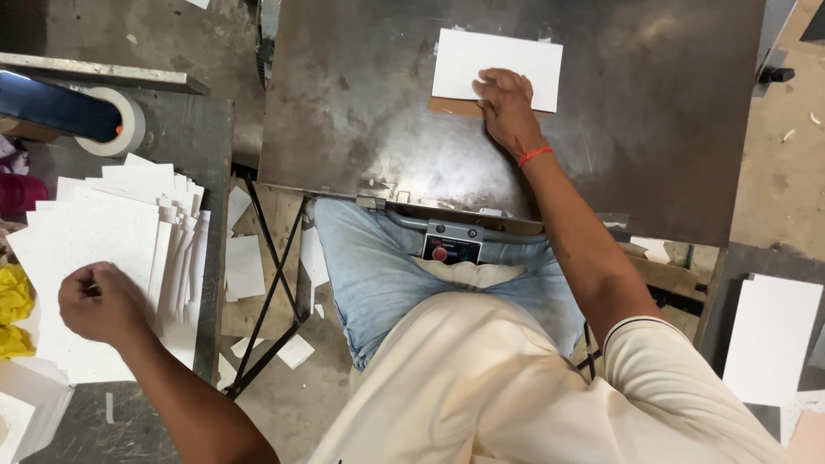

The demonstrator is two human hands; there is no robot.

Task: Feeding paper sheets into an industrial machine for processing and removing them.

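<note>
White card (497,58) lying crosswise, right hand (505,101) pressing

Head-worn view, steeply down, close

Right hand (507,103) flat on card sheet (497,60), far side of metal table (361,103). Left hand (101,301) on fanned stack of sheets (112,232) on side table (185,129) to left. Tape roll (120,123) behind stack. Another sheet (772,335) at right.
</note>
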